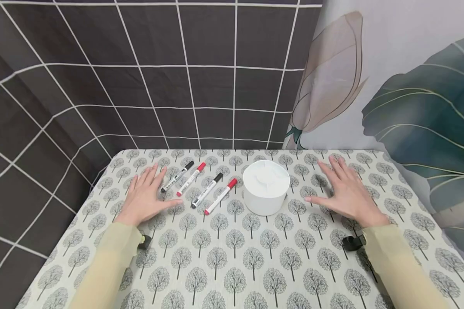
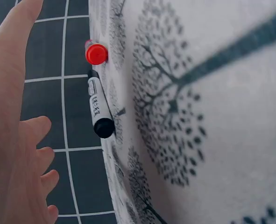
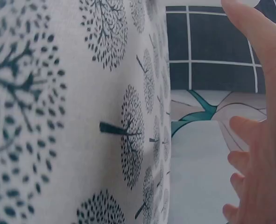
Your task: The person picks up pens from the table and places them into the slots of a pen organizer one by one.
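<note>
In the head view my left hand [image 1: 148, 197] is at the left of the table with fingers spread, holding nothing. Just right of it lie several whiteboard markers in a slanted row: a black-capped marker [image 1: 177, 177], a red-capped marker [image 1: 191, 179], another black marker [image 1: 206, 191] and another red marker [image 1: 220, 197]. A round white container [image 1: 266, 204] with a divided top stands right of them. Farther right, my right hand [image 1: 346, 193] is spread too, with nothing in it and apart from the container. The left wrist view shows a black marker [image 2: 99, 105] beyond my fingers.
A tree-print cloth [image 1: 236, 257] covers the table. Behind it hangs a dark curtain [image 1: 209, 86] with white grid lines, and at the right a pale curtain [image 1: 340, 124] with large flowers and leaves. A black wrist device [image 1: 353, 243] sits on the right cuff.
</note>
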Tool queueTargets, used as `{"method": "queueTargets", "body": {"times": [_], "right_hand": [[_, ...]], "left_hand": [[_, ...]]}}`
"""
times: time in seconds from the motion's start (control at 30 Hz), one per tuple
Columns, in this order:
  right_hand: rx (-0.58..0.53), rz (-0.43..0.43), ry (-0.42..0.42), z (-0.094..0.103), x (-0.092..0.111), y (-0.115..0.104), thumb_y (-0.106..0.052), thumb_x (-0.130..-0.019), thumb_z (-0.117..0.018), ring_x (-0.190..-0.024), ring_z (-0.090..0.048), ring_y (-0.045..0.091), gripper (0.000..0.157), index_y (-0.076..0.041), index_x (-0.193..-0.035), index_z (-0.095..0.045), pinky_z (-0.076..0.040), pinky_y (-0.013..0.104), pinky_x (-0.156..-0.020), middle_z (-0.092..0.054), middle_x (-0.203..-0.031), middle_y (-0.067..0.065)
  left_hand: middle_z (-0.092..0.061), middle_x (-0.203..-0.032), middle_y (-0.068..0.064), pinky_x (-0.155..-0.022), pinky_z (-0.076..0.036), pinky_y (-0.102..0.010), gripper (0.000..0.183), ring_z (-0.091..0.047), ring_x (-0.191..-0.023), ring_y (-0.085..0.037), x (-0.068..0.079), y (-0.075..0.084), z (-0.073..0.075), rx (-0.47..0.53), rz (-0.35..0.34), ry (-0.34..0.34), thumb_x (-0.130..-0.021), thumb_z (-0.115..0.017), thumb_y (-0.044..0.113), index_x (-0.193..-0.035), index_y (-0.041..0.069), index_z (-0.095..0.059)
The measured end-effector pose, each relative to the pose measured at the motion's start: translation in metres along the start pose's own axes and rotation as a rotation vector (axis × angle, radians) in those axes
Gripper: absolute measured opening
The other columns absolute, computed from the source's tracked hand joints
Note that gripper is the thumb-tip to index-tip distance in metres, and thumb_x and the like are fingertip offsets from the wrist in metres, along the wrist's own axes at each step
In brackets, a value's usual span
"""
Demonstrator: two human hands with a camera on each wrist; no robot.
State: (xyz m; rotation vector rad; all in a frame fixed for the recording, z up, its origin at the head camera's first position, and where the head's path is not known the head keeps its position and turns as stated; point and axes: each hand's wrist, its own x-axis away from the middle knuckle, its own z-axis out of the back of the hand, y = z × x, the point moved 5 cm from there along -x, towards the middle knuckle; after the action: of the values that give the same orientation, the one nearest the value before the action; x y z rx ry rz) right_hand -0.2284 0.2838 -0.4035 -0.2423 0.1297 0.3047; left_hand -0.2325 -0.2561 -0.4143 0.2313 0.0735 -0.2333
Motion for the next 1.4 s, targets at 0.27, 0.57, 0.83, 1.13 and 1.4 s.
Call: {"method": "queueTargets", "body": {"times": [0.27,0.57,0.83,1.13,1.4], "right_hand": [[-0.114,-0.003,0.054,0.004,-0.004,-0.007,-0.068,-0.082,-0.072,-0.154,0.000,0.031,0.112,-0.023,-0.165,-0.012,-0.006,0.071,-0.116,0.001,-0.170,0.005],[-0.253,-0.007,0.083,0.013,-0.009,-0.025,-0.060,-0.081,-0.079,-0.153,-0.008,0.035,0.114,-0.025,-0.165,-0.010,-0.019,0.084,-0.104,-0.001,-0.170,-0.003],[-0.379,-0.013,0.075,0.016,-0.015,-0.044,-0.054,-0.077,-0.086,-0.152,-0.013,0.037,0.119,-0.029,-0.165,-0.010,-0.015,0.082,-0.107,-0.009,-0.169,0.000],[-0.529,0.045,0.093,0.011,-0.022,-0.067,-0.045,-0.069,-0.095,-0.150,-0.019,0.041,0.121,-0.027,-0.163,-0.022,-0.019,0.083,-0.105,-0.018,-0.168,0.004],[-0.600,0.049,0.068,-0.002,-0.026,-0.083,-0.044,-0.063,-0.097,-0.149,-0.022,0.041,0.121,-0.024,-0.162,-0.029,-0.022,0.080,-0.107,-0.021,-0.167,0.002]], "left_hand": [[-0.005,-0.169,-0.011,-0.122,0.003,-0.056,0.121,-0.007,-0.153,-0.038,0.002,0.011,0.004,0.023,-0.022,0.022,-0.077,-0.062,0.084,-0.164,0.015,-0.014],[-0.022,-0.166,-0.016,-0.121,-0.014,-0.062,0.125,-0.019,-0.150,-0.040,0.001,0.031,0.006,0.106,-0.032,0.060,-0.071,-0.066,0.086,-0.161,0.008,-0.026],[-0.032,-0.162,-0.017,-0.119,-0.022,-0.061,0.125,-0.026,-0.147,-0.040,0.002,0.054,0.001,0.291,-0.028,0.058,-0.067,-0.078,0.077,-0.158,0.006,-0.032],[-0.041,-0.156,-0.016,-0.118,-0.025,-0.061,0.105,-0.044,-0.137,-0.039,0.007,0.084,-0.007,0.459,-0.014,0.018,-0.073,-0.087,0.057,-0.153,0.007,-0.042],[-0.060,-0.137,-0.009,-0.101,-0.051,-0.049,0.088,-0.060,-0.116,-0.030,0.009,0.109,-0.014,0.581,-0.016,0.018,-0.073,-0.091,0.042,-0.143,0.004,-0.054]]}}
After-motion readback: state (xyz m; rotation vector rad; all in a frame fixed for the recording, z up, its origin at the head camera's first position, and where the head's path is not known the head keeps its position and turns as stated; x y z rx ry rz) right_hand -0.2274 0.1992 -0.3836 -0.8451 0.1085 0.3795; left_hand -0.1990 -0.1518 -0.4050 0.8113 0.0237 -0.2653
